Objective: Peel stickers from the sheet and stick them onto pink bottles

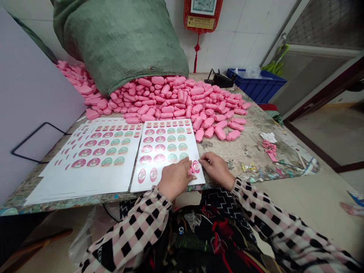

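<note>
Left hand (175, 177) has a small pink piece (191, 170) pinched at its fingertips, mostly hidden. The oval sticker (196, 166) is right between the 2 hands on the sheet (192, 149), long axis pointing away from the body. Right hand (218, 168) has fingertips by its edge, can't tell if they're gripping.

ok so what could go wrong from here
The sticker sheet lies near the table's front edge; the left sleeve might drag it. Loose pink pieces crowd its far side and could roll onto it. The left hand, holding one piece, covers part of the sheet and might crease it.
</note>
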`<action>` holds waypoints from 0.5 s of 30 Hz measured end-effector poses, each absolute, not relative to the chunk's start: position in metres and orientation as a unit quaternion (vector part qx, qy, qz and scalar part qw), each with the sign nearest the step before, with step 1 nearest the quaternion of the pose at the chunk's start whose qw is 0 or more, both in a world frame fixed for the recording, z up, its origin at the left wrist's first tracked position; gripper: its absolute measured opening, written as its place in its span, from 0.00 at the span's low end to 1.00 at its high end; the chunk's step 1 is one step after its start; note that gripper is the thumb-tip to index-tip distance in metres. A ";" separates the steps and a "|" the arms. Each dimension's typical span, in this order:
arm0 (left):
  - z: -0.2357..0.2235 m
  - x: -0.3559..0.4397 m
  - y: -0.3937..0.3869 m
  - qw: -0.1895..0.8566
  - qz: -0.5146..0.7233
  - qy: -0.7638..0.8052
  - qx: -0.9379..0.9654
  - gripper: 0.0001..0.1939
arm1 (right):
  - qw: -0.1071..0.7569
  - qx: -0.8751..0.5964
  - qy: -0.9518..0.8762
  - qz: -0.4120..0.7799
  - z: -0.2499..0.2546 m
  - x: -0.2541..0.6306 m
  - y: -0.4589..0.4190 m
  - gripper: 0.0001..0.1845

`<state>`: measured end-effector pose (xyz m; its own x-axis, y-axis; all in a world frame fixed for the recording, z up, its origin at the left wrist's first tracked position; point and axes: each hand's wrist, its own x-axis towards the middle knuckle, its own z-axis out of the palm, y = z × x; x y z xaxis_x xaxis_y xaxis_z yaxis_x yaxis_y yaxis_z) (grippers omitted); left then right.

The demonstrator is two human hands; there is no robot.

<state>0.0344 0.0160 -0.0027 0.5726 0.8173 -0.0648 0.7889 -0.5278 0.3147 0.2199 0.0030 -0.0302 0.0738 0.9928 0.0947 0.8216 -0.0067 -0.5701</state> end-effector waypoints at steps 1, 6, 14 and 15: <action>-0.002 0.034 0.016 0.155 0.043 0.462 0.872 0.24 | 0.247 -0.685 -0.666 0.165 -0.029 0.221 0.003 0.07; 0.002 0.035 0.019 0.154 0.015 0.466 0.871 0.28 | 0.214 -0.673 -0.691 0.152 -0.024 0.227 -0.003 0.07; 0.006 0.036 0.033 0.175 -0.029 0.462 0.869 0.35 | 0.205 -0.689 -0.678 0.153 -0.015 0.221 -0.004 0.13; 0.006 0.036 0.034 0.181 -0.031 0.463 0.867 0.36 | 0.207 -0.693 -0.674 0.150 -0.014 0.220 -0.005 0.12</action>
<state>0.0362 0.0340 0.0056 0.5701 0.7912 -0.2213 0.8136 -0.5062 0.2860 0.2198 -0.0048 -0.0142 0.0464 0.9964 0.0713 0.8726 -0.0057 -0.4883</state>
